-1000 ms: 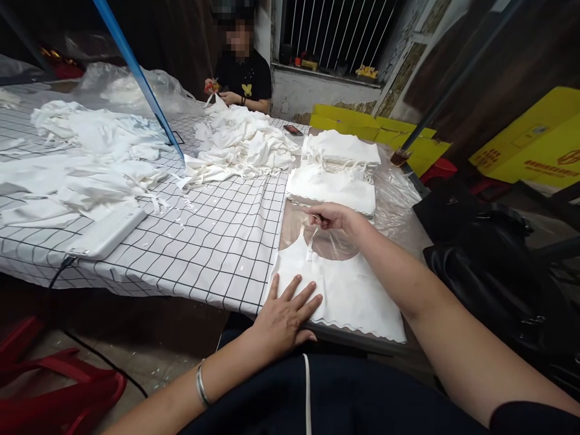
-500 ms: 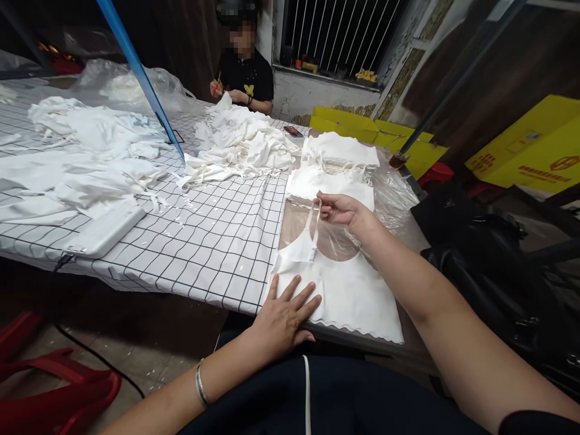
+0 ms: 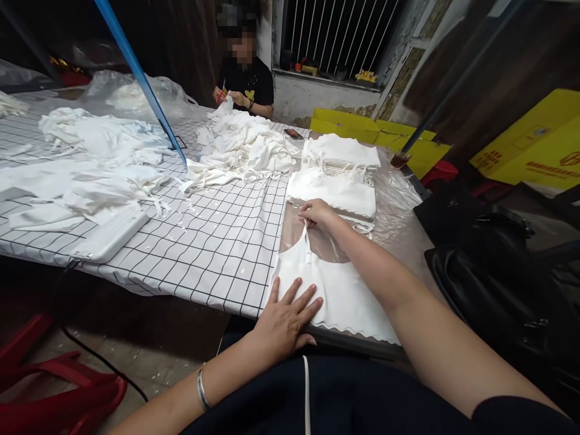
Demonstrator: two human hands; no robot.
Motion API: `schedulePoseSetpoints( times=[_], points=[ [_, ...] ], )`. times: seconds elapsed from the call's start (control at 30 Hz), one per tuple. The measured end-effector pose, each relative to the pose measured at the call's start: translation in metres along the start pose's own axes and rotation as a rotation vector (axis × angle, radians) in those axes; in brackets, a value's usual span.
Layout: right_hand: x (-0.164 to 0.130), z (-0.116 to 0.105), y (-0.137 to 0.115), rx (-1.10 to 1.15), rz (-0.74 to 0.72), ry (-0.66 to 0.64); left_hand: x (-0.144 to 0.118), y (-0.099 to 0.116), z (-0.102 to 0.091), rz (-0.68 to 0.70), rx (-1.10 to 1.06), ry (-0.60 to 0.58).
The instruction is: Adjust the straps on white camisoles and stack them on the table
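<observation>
A white strappy top lies flat at the near edge of the table, its scalloped hem toward me. My left hand presses flat on its lower left corner, fingers spread. My right hand pinches the top's left shoulder strap and holds it stretched away from me. Just beyond that hand sits a neat stack of folded white tops.
A checked tablecloth covers the table, with heaps of loose white garments and a white flat case. A person in black works at the far end. Yellow boxes, black bags and red stools surround it.
My right hand lifted the strap up half a second ago, then drew it back down and left, taut over the table. My left hand has stayed put.
</observation>
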State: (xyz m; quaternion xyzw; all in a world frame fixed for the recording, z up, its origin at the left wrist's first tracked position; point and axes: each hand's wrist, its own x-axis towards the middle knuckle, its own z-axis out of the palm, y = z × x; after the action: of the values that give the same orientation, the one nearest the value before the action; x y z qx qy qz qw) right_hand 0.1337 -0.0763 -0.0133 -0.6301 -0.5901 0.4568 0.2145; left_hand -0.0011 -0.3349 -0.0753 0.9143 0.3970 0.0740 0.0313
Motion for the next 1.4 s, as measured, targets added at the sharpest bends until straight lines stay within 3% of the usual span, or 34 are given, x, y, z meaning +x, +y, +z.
schedulePoseSetpoints(
  times=[0.13,0.23,0.3,0.4,0.5,0.57,0.7,0.8,0.87,0.97,1.07,1.23,1.4],
  points=[
    [-0.009,-0.012,-0.019,-0.119,-0.058,0.075,0.0,-0.001,0.002,-0.006,0.011,0.017],
    [-0.045,-0.027,-0.017,-0.189,-0.198,0.211,-0.001,-0.003,0.004,0.004,0.035,0.022],
    [-0.086,-0.035,0.005,-0.252,-0.37,0.301,-0.004,-0.004,0.003,0.014,0.042,0.03],
    [-0.158,-0.029,0.067,-0.371,-0.538,0.302,-0.007,-0.008,-0.007,0.033,0.013,0.017],
    [-0.214,-0.005,0.125,-0.593,-0.478,0.247,0.01,-0.019,-0.033,0.037,-0.109,-0.02],
    [-0.233,0.01,0.145,-0.669,-0.421,0.244,0.042,-0.025,-0.053,0.014,-0.222,-0.022],
    [-0.237,0.021,0.145,-0.695,-0.402,0.274,0.138,-0.018,-0.075,-0.179,-0.408,-0.023],
    [-0.236,0.021,0.141,-0.7,-0.417,0.303,0.202,0.003,-0.065,-0.344,-0.428,-0.083],
    [-0.237,0.022,0.142,-0.698,-0.429,0.319,0.228,0.016,-0.052,-0.422,-0.488,-0.123],
    [-0.239,0.024,0.144,-0.686,-0.455,0.326,0.246,0.026,-0.035,-0.508,-0.643,-0.149],
    [-0.241,0.025,0.143,-0.664,-0.474,0.322,0.252,0.025,-0.033,-0.538,-0.827,-0.185],
    [-0.242,0.023,0.139,-0.63,-0.453,0.27,0.266,0.012,-0.052,-0.58,-1.284,-0.303],
    [-0.244,0.022,0.139,-0.606,-0.446,0.233,0.303,-0.009,-0.08,-0.665,-1.561,-0.239]
  ],
)
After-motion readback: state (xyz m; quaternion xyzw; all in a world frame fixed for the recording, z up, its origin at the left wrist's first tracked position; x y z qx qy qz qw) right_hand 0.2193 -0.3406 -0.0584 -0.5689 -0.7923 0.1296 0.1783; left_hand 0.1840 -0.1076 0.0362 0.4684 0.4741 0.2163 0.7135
